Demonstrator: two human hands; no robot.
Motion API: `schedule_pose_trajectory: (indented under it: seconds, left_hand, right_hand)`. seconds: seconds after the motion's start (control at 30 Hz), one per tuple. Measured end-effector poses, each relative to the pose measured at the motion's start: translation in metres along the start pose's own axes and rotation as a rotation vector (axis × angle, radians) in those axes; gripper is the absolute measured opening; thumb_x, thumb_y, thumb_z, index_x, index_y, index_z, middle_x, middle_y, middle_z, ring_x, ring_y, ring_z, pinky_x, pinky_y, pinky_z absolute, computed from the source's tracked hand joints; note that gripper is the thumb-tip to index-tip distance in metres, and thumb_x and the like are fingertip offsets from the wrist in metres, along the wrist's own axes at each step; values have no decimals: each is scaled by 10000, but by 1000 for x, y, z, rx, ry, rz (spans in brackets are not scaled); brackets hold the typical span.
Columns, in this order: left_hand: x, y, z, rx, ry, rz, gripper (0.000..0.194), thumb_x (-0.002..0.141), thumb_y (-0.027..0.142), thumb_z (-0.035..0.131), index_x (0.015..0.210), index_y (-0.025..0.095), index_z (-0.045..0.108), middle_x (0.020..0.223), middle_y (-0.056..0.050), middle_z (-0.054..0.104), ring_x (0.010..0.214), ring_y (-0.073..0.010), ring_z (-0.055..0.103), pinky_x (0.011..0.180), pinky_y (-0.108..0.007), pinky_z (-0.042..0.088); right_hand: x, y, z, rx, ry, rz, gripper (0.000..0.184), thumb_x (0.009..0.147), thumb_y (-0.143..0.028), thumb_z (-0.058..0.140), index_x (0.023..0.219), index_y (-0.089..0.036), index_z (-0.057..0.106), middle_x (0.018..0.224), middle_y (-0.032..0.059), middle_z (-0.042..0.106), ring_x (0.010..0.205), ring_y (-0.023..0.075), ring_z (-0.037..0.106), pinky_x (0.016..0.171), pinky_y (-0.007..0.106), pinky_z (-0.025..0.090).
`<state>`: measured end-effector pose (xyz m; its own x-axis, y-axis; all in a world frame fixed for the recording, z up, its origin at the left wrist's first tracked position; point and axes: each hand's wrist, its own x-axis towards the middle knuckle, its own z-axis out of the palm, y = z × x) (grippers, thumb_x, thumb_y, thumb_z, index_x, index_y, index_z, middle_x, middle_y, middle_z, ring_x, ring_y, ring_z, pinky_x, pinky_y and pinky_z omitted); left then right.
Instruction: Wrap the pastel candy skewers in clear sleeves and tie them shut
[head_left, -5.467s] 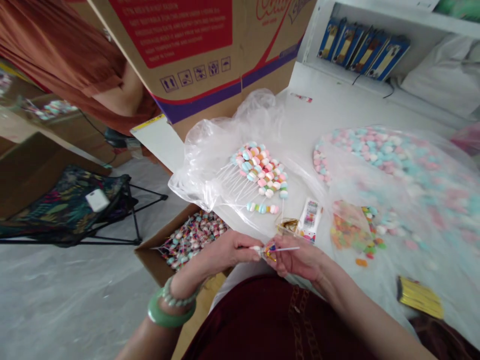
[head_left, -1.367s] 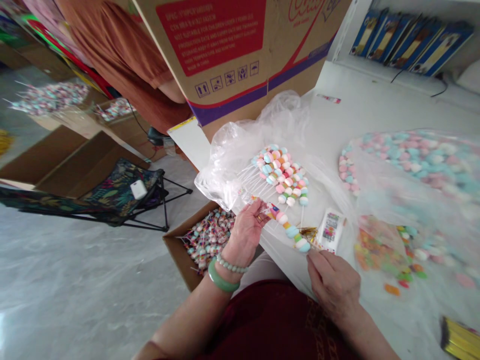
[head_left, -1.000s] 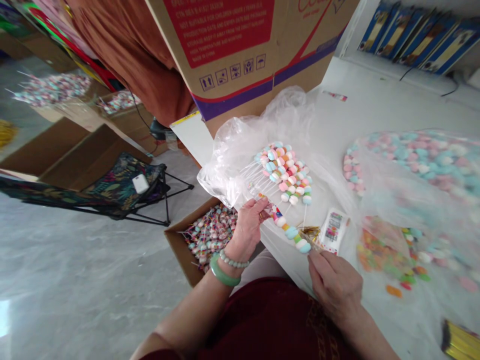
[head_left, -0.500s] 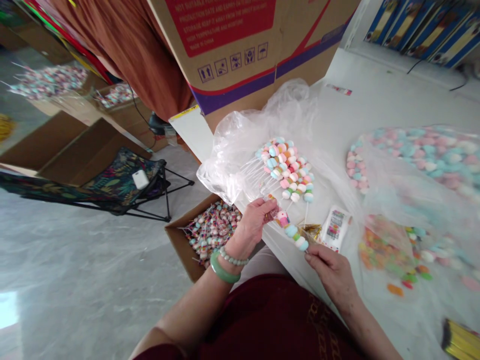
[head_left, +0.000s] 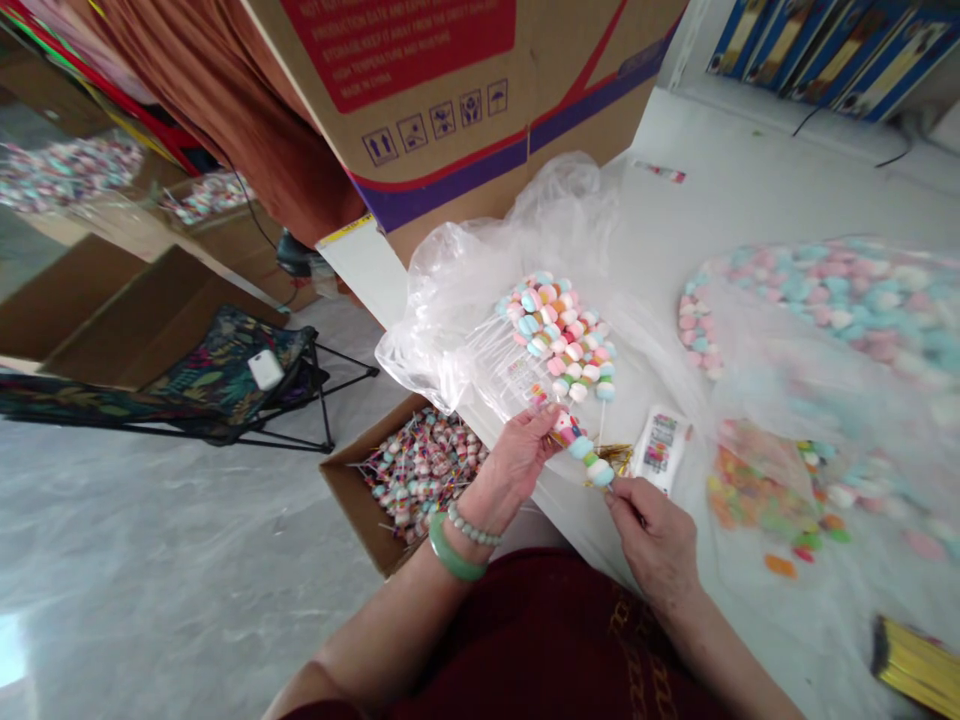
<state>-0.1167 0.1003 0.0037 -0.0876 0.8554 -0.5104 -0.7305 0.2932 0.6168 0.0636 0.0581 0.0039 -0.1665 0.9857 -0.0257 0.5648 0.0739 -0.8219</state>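
A marshmallow skewer (head_left: 583, 452) in pink, blue, green and white slants between my hands. My left hand (head_left: 529, 445), wearing a green bangle and a beaded bracelet, pinches a clear wrapper at the skewer's upper end. Some colourful print shows by its fingertips; how far the wrapper covers the sweets is hard to see. My right hand (head_left: 651, 525) is closed on the stick at the lower end. Just beyond lies a pile of finished marshmallow skewers (head_left: 562, 330), their white sticks pointing left. Gold twist ties (head_left: 616, 458) and a stack of printed wrappers (head_left: 660, 448) lie near my right hand.
Loose marshmallows (head_left: 855, 300) and gummy sweets (head_left: 765, 495) lie under plastic at right. A large carton (head_left: 450, 130) stands at the back. Below the table's left edge is a box of wrapped skewers (head_left: 352, 490). A folding chair (head_left: 225, 350) holds a white phone.
My right hand has moved up and left toward my left hand, and the skewer's upper end now sits farther into the left hand's grip. The whole view has shifted slightly.
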Motion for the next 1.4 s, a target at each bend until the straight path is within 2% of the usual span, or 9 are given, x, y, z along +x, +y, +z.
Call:
schedule_pose_trajectory:
  seconds: [0.07,0.2,0.3,0.57,0.77,0.9,1.03,1.23,1.4]
  left_hand:
    - [-1,-1,2,-25,16,2,265,665,344,792,761,122,684,698,-38,665,640,-143,614,675,-285,519]
    - [-1,0,0,-34,0,7,263,667,338,793,779,124,687,713,-49,679,658,-164,637,677,-291,524]
    - [0,-2,-4,-31,-16,16,259,671,330,794,795,127,690,728,-45,686,648,-148,627,694,-285,517]
    - [0,1,-2,-7,-13,32,257,683,354,779,752,124,687,739,-52,690,651,-146,613,693,-289,518]
    - [-6,3,3,43,7,78,257,685,339,778,797,128,684,765,-44,686,682,-136,616,714,-269,499]
    - [-12,0,8,76,15,103,293,660,386,791,712,127,665,688,-27,657,642,-124,593,687,-258,488]
    - [-19,2,8,63,-28,75,319,645,401,801,720,122,668,695,-32,655,643,-129,591,704,-280,505]
    - [-27,19,1,60,4,84,290,609,324,830,771,127,692,739,-29,670,643,-112,591,638,-236,501]
    - [-27,24,-1,108,34,125,270,569,267,847,743,130,691,713,-4,646,604,-99,575,604,-233,503]
  right_hand:
    - [2,-5,1,132,-91,109,152,777,-319,594,683,-210,644,612,-11,600,581,142,529,549,248,398]
    - [10,-7,1,707,-310,515,200,709,-349,666,638,-178,590,471,-49,450,400,74,319,385,208,221]
    - [15,-4,2,1054,-420,657,217,658,-328,731,690,-155,605,481,-64,433,375,35,225,372,198,148]
    - [21,-10,6,1132,-506,746,257,655,-338,750,735,-135,613,454,-88,418,334,5,164,355,189,82]
    - [12,-14,9,620,-169,475,221,737,-382,639,668,-177,595,487,-50,487,394,73,333,382,212,221]
    - [6,-11,12,66,-28,54,221,840,-343,527,696,-208,626,570,-24,571,539,134,512,514,242,370]
    - [1,-6,13,-292,101,-334,255,916,-256,449,799,-191,666,700,28,673,642,153,609,616,253,407]
    - [-4,-8,10,-405,180,-444,223,936,-224,465,861,-190,673,734,15,684,664,143,624,634,240,402]
    - [-3,-16,5,-627,288,-640,186,913,-151,501,870,-176,681,672,25,644,630,156,565,624,276,357]
